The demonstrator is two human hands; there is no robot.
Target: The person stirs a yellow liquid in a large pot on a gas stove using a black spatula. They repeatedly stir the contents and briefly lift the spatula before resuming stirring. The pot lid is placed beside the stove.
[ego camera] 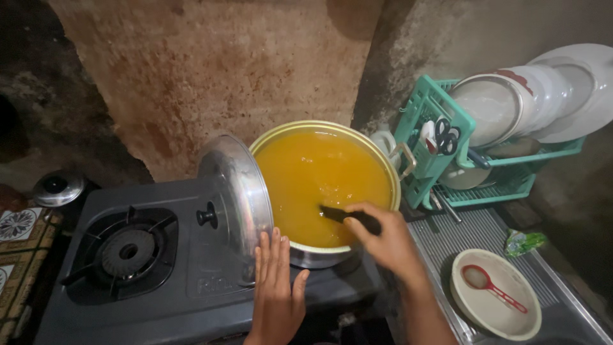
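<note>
On the left, a grey two-burner gas stove [159, 275] carries faint raised lettering on its front panel, too dim to read, and at the far right a crumpled green packet [522, 242] lies on the ribbed metal worktop [447, 246] near a cream bowl [497, 303] holding a red spoon [491, 286]. The left hand [278, 281], fingers pressed together and flat, steadies a tilted steel lid [236, 191] leaning against a pot [324, 191] brimming with opaque orange-yellow soup on the stove's right burner. The right hand [383, 239] is curled around a dark utensil handle [348, 216] whose lower end is sunk out of sight in the soup.
</note>
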